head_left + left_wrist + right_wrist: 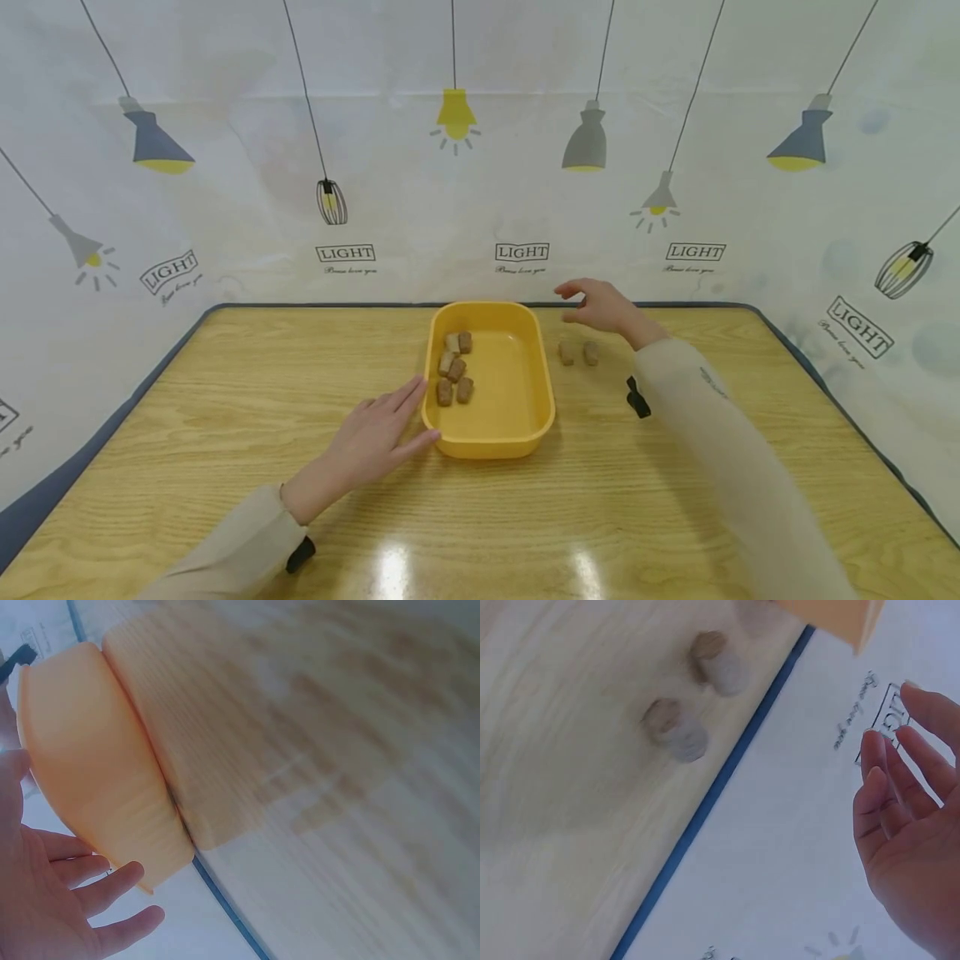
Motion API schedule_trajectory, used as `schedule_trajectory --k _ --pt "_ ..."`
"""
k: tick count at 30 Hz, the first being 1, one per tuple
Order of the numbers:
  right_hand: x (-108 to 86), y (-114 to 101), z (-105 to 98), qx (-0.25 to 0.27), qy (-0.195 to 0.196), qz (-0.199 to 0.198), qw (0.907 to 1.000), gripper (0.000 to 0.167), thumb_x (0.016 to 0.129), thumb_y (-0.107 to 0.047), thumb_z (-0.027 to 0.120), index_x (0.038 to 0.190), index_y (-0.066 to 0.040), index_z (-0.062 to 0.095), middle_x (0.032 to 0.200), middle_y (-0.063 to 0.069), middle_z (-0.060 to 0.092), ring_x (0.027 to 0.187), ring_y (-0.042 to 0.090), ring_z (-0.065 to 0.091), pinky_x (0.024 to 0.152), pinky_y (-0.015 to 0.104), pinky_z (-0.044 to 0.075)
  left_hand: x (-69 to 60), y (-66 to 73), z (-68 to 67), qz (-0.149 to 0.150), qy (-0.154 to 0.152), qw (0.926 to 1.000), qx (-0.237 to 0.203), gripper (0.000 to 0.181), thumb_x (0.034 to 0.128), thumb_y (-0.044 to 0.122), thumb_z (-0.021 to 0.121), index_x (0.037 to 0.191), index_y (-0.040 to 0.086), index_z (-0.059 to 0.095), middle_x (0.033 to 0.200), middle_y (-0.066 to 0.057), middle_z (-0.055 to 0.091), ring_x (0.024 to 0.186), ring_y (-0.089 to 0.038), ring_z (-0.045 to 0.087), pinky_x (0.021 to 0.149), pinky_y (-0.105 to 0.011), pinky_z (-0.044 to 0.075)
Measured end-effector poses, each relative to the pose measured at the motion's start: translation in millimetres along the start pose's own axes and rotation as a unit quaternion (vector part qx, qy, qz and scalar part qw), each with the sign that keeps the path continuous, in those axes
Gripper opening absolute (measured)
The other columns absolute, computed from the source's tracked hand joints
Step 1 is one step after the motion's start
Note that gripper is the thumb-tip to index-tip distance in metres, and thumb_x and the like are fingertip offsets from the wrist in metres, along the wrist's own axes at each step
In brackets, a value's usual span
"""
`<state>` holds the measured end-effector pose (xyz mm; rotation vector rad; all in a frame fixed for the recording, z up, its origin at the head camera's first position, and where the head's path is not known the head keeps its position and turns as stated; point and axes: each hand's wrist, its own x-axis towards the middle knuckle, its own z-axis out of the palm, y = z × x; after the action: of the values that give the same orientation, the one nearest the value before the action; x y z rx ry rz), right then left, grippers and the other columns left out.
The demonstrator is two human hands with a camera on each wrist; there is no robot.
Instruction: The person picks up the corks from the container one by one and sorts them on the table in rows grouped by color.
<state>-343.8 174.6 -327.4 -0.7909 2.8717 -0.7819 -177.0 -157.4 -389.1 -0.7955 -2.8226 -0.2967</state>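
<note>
A yellow rectangular plastic basin (496, 446) stands on the table, with several small brown and tan stubby pieces (465, 390) along its left side. My left hand (375, 442) rests against the basin's left rim, its fingers extended and thumb near the front corner; the left wrist view shows this hand (67, 892) beside the basin's outer wall (97, 742). My right hand (600, 308) hovers near the back edge, fingers slightly bent, holding nothing. Below it, to the right of the basin, two pieces (566, 352) lie on the wood; they look like short cylinders (724, 667) in the right wrist view.
A wooden table (225, 400) with a dark blue edge carries everything. Behind it hangs a white backdrop (420, 192) printed with lamps. A black strap end (638, 398) hangs under the right sleeve, another (301, 555) by the left sleeve.
</note>
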Motion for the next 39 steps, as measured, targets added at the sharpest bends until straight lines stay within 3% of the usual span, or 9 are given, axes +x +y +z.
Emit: schedule_trajectory --k 7,21,39 --pt "19.1 -29.3 3.8 0.033 -0.003 -0.01 0.9994 0.041 0.083 -0.013 0.06 0.121 0.0 0.05 0.115 0.019 0.05 0.09 0.029 0.052 0.079 0.039 0.043 0.5 -0.5 0.5 -0.001 -0.004 1.0 0.004 0.073 0.0876 0.056 0.036 0.137 0.002 0.029 0.139 -0.011 0.03 0.113 -0.032 0.043 0.085 -0.051 0.036" --pt "50.4 -72.5 27.8 0.014 -0.02 -0.041 0.9989 0.041 0.082 -0.015 0.062 0.12 -0.002 0.052 0.113 0.016 0.053 0.093 0.026 0.052 0.082 0.036 0.042 -0.1 -0.5 0.1 -0.002 -0.006 1.0 0.005 0.074 0.0874 0.056 0.037 0.137 0.002 0.03 0.139 -0.012 0.03 0.113 -0.032 0.043 0.085 -0.052 0.035" --pt "67.2 -97.1 68.7 0.021 -0.042 -0.051 0.9976 0.039 0.082 -0.015 0.062 0.118 -0.004 0.054 0.114 0.01 0.054 0.107 0.026 0.047 0.089 0.032 0.037 -0.3 -0.2 -0.1 -0.005 -0.011 0.9999 -0.006 0.072 0.0878 0.055 0.037 0.137 0.003 0.03 0.139 -0.011 0.03 0.113 -0.031 0.043 0.085 -0.051 0.036"
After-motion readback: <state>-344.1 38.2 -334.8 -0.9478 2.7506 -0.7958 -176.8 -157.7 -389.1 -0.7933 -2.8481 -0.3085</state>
